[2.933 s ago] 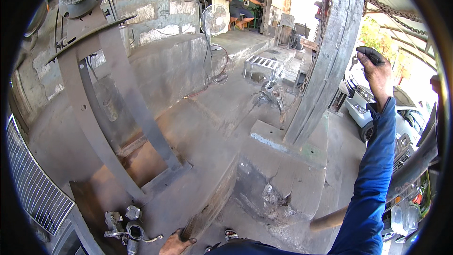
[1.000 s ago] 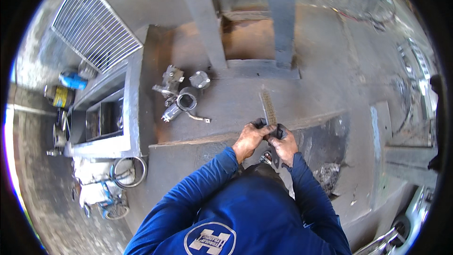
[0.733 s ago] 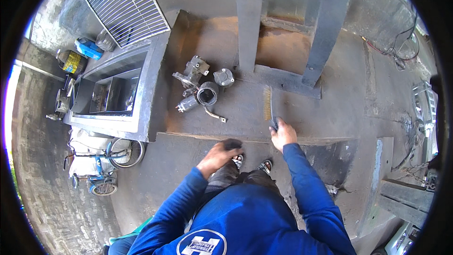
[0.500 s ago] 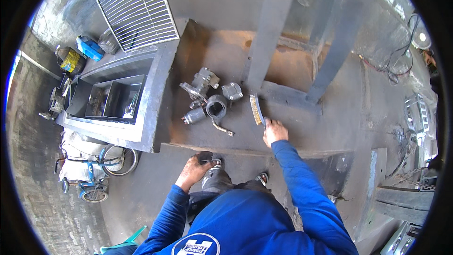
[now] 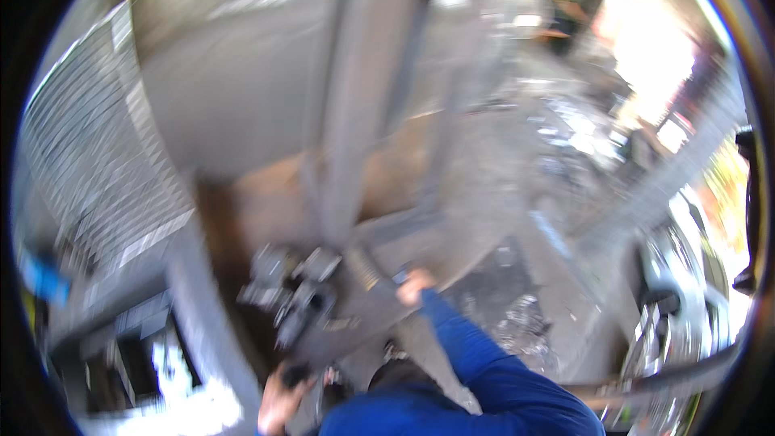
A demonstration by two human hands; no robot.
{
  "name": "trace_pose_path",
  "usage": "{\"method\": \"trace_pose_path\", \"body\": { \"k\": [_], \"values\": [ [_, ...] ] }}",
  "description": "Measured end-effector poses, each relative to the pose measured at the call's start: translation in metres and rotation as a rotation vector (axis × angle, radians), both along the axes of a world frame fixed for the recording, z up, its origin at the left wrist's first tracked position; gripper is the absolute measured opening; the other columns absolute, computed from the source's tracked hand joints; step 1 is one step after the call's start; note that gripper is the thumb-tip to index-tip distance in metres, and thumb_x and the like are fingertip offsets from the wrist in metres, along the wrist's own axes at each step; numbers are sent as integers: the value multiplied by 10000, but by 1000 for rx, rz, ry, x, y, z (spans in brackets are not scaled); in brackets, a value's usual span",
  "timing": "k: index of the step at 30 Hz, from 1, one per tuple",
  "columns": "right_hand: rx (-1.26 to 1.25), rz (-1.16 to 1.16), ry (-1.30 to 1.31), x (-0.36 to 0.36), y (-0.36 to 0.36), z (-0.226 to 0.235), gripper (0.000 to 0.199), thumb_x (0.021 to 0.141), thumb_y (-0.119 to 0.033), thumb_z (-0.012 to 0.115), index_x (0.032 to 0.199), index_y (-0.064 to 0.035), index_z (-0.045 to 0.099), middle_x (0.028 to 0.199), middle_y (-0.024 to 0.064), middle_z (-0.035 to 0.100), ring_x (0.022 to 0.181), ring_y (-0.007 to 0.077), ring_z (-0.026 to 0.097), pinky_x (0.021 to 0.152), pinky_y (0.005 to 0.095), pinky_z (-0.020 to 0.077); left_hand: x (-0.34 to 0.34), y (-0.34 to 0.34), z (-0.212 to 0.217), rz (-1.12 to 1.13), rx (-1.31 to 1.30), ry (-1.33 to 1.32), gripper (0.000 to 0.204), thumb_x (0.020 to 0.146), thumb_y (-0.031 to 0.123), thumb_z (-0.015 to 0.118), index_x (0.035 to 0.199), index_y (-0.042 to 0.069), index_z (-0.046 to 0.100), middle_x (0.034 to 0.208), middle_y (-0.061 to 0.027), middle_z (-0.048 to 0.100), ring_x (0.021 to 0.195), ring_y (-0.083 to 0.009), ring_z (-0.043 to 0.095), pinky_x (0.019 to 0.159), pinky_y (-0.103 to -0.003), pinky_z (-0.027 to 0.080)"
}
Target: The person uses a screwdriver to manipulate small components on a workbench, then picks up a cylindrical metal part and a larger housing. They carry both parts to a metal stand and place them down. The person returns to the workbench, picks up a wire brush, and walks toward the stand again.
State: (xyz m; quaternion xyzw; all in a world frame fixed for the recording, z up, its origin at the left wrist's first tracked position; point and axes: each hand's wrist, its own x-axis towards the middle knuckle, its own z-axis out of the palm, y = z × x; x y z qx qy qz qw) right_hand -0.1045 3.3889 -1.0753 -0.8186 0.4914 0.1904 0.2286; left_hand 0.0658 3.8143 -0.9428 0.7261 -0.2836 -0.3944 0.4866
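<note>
Motion blurs the whole view. My right hand (image 5: 416, 286) reaches over the floor, just right of a wire brush (image 5: 364, 266) with pale bristles. A dark patch shows at its fingertips, but whether the fingers grip anything is smeared. Left of the brush lies a cluster of grey metal machine parts (image 5: 311, 300), including a round hollow housing and blocky pieces. My left hand (image 5: 277, 400) is low and nearer my body, below those parts. Something dark shows at its fingers; I cannot make out whether it is held or only grimy skin.
An upright metal frame (image 5: 355, 113) stands beyond the brush. To the left are a grey box-like bench (image 5: 198, 299) with an open compartment, a wire grille (image 5: 105, 129) and a blue container (image 5: 47, 278). Blurred shiny clutter (image 5: 589, 133) lies at the far right.
The view has swung to the right, so the parts, brush and bench appear farther left and lower. My right hand now appears slightly apart from the brush's bristles.
</note>
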Motion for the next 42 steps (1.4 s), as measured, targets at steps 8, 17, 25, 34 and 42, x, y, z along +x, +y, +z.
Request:
{"method": "trace_pose_path", "body": {
  "k": [8,17,25,34,42],
  "values": [
    [-209,-34,-562,-59,117,26,468,895,-185,612,1313,-8,496,919,277,717,892,492,699,769,574,549,1,-56,-25,-324,41,57,412,970,254,731,1262,-33,686,1073,-138,739,962,-187,653,865,-327,515],
    [290,-297,92,-319,132,-77,442,886,-298,631,1229,-32,716,1176,252,737,1114,401,712,896,487,575,-78,-199,-2,-701,-19,-388,510,980,381,715,1388,83,644,1313,-179,716,1211,-321,677,1023,-429,511],
    [348,-485,-136,-481,17,-61,392,923,-238,609,1206,11,717,1144,224,746,1072,367,719,900,445,571,-254,-454,157,-374,-633,-707,363,989,352,696,991,-10,677,947,-209,752,886,-351,724,834,-429,563],
    [102,-728,-418,-553,-87,51,345,916,-176,614,1187,10,720,1126,203,747,1057,332,712,896,427,571,-383,-693,445,-421,-1323,-978,296,959,293,708,1062,16,726,932,-216,732,851,-340,721,775,-445,574],
    [-30,-980,-542,-577,-151,104,309,909,-121,619,1169,9,724,1111,183,747,1044,302,707,893,411,570,-494,-883,670,-102,-1574,-1319,314,998,331,587,1140,97,741,1083,-168,757,995,-330,735,932,-421,580]
  ]
}}
